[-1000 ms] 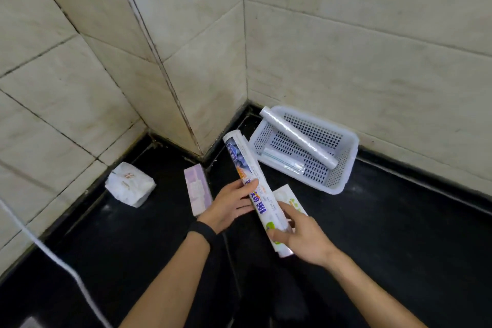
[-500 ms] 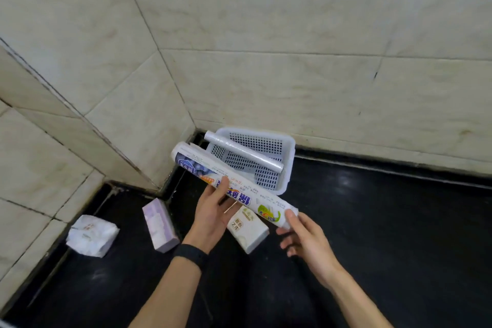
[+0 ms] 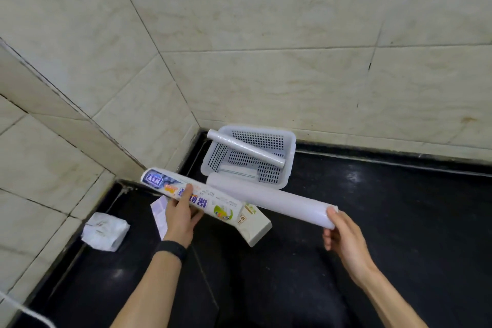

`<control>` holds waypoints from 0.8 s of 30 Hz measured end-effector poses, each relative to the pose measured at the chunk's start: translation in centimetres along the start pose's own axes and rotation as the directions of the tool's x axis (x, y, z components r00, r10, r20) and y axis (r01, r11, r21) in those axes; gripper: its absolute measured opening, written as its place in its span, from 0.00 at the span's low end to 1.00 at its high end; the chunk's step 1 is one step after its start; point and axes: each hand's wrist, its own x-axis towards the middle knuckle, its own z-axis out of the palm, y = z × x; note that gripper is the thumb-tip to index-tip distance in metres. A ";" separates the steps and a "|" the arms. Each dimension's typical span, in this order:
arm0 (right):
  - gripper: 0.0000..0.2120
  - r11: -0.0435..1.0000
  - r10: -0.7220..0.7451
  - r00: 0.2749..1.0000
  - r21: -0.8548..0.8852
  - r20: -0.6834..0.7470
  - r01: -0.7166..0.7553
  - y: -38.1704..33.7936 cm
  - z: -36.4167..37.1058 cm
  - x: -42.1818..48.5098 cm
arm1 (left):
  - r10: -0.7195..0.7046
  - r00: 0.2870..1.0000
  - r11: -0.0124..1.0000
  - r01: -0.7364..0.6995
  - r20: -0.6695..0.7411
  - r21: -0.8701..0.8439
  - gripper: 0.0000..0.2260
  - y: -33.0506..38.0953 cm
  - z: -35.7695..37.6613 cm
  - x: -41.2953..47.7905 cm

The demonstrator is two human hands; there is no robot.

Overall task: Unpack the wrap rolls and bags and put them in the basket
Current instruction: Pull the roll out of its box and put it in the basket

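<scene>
Left hand (image 3: 179, 217): gripping the printed wrapper (image 3: 190, 196), fingers curled round its middle, thumb lying on top; a black band (image 3: 171, 250) is sitting on the wrist. Right hand (image 3: 343, 237): pinching the near end of the white roll (image 3: 271, 201), fingers partly closed, thumb pressing the end face. The roll is sticking out of the wrapper's right end, both slanting in the air above the counter, its far end crossing in front of the basket's near rim.

Counter (image 3: 386, 221): black, glossy, speckled, reflecting light, running into a corner of beige marbled wall tiles (image 3: 266, 21) with dark grout.

Basket (image 3: 288, 157): white, perforated, sitting in the corner against the wall. One roll (image 3: 246, 148) is lying diagonally across it, its left end resting on the rim; a thinner item (image 3: 237, 172) is lying on the basket floor, too blurred to identify.

Cream box (image 3: 254, 225): lying on the counter under the wrapper, partly hidden by it.
Pale pack (image 3: 159, 214): lying behind the left hand, mostly hidden.
White pack (image 3: 105, 231): crumpled, lying by the left wall.
White cable (image 3: 26, 311): crossing the lower left corner.
</scene>
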 end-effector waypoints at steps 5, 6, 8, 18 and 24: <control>0.18 0.999 0.031 0.997 -0.016 -0.072 -0.032 1.6 -1.7 -0.6 | -0.037 0.988 0.921 0.092 -0.150 0.379 0.15 -6.4 -5.0 0.5; 0.20 0.999 0.044 0.997 -0.014 -0.070 -0.045 2.0 -1.9 -0.6 | -0.041 0.989 0.863 0.108 -0.145 0.494 0.17 -7.5 -5.6 0.4; 0.23 0.998 0.067 0.996 -0.016 -0.057 -0.068 2.7 -2.1 -0.7 | -0.064 0.991 0.781 0.122 -0.116 0.613 0.20 -9.0 -6.3 0.1; 0.17 0.994 0.109 0.992 -0.026 0.061 -0.108 3.1 -1.2 -1.1 | -0.205 0.979 0.820 0.166 0.010 0.548 0.39 -8.8 -4.3 -1.4; 0.18 0.985 0.154 0.983 0.059 0.099 -0.161 2.5 0.3 0.5 | -0.220 0.936 0.975 0.201 0.274 0.096 0.19 -2.2 -3.0 -1.8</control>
